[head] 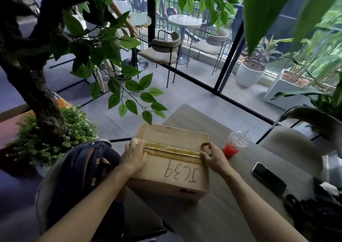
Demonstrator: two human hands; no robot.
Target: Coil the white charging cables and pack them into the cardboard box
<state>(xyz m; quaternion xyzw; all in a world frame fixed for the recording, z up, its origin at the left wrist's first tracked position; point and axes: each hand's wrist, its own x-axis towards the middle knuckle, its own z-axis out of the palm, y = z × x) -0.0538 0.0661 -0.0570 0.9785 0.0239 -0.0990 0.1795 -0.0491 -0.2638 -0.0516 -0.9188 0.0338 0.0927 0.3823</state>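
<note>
The box (172,177) is set closed on the counter (222,214), directly ahead of and between both hands. Its flaps are sealed by a tape (172,150) strip whose long axis runs left to right. No cables are seen. The left hand (133,157) is laid flat on the box top at the tape's left end. The right hand (212,158) is curled, thumb and forefinger pinched on the right end, so peeling is judged to start there. A cup (235,143) and phone (269,178) are placed to the right; chairs and plants are seen beyond.
</note>
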